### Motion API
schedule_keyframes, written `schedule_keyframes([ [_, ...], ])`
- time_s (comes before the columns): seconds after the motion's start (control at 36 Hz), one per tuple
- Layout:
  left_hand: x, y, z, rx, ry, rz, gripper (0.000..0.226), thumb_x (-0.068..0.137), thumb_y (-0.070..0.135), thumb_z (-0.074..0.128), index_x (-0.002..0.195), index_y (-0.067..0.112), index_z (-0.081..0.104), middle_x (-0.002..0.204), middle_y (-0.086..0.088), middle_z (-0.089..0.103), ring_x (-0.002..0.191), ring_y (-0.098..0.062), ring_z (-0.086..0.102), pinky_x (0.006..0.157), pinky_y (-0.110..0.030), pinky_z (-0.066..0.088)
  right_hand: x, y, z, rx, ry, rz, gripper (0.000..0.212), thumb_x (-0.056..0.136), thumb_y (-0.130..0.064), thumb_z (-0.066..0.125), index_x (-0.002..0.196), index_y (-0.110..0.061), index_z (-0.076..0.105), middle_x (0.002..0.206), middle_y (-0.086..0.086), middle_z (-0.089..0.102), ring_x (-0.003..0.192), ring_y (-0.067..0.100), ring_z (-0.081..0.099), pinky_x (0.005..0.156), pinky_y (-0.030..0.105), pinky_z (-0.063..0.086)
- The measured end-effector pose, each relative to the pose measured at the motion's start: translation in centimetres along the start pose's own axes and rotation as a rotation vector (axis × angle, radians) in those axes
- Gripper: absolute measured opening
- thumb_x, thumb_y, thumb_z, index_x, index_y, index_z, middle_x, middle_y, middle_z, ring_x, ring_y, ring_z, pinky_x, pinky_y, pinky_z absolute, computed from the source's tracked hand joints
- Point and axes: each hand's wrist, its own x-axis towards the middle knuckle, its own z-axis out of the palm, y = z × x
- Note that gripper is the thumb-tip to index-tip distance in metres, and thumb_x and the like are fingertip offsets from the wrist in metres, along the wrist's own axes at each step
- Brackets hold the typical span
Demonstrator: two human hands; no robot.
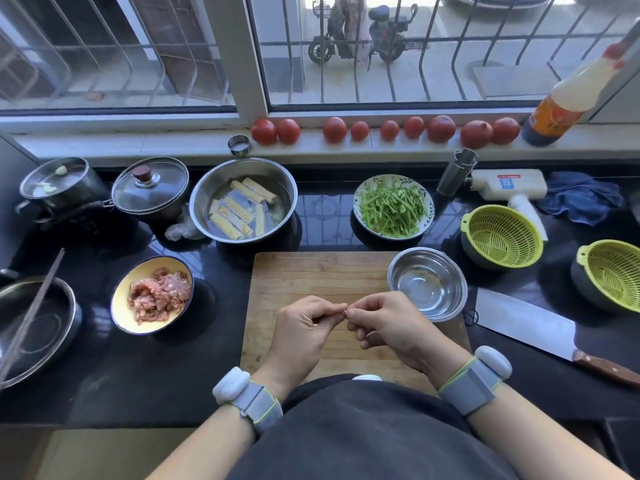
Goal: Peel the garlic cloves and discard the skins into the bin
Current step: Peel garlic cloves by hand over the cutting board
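- Left hand (304,329) and right hand (388,325) are meeting low in the frame's centre, fingers curled, fingertips pinching a small garlic clove (345,310) between them.
- They're hovering over the chopping board (311,275).
- Steel bowl (427,284) is sitting just right of them.

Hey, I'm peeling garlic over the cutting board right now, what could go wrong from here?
No bin shows in view, so skins pinched off between your left hand and right hand may drop onto the cutting board or into the small steel bowl. The cleaver lies right of the board, blade toward you; a blind reach risks a cut.
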Motion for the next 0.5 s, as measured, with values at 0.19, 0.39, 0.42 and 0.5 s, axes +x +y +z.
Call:
schedule_keyframes([
  [0.19,-0.11,0.13,-0.06,-0.004,-0.019,-0.011,0.014,0.081,0.006,0.081,0.091,0.016,0.082,0.084,0.007,0.075,0.082,-0.01,0.071,0.075,-0.017,0.051,-0.08,0.05,0.03,0.005,0.0,0.01,0.01,0.093,-0.002,0.067,0.09,0.006,0.07,0.068,0.009,0.064,0.054,0.014,0.055,0.051,0.026,0.052],
  [0.39,-0.35,0.24,-0.07,0.004,-0.027,-0.003,0.016,0.08,0.007,0.082,0.092,0.017,0.082,0.083,0.006,0.074,0.081,-0.011,0.071,0.074,-0.02,0.052,-0.28,0.13,0.09,0.014,0.001,0.012,0.008,0.093,-0.001,0.066,0.089,0.005,0.071,0.068,0.01,0.064,0.053,0.014,0.056,0.051,0.026,0.052],
  [0.42,-0.39,0.23,-0.09,0.014,-0.03,0.005,0.016,0.08,0.006,0.081,0.092,0.017,0.082,0.083,0.006,0.074,0.081,-0.011,0.071,0.074,-0.02,0.053,-0.31,0.16,0.13,0.008,0.004,0.01,0.008,0.092,-0.001,0.067,0.088,0.005,0.071,0.068,0.01,0.064,0.054,0.014,0.056,0.051,0.026,0.052],
  [0.5,-0.45,0.2,-0.15,0.059,-0.042,0.039,0.018,0.08,0.005,0.081,0.093,0.017,0.082,0.083,0.007,0.073,0.081,-0.009,0.07,0.074,-0.019,0.053,-0.4,0.26,0.09,-0.027,0.012,0.004,0.009,0.092,-0.002,0.067,0.085,0.003,0.07,0.067,0.01,0.063,0.053,0.014,0.055,0.05,0.027,0.051],
])
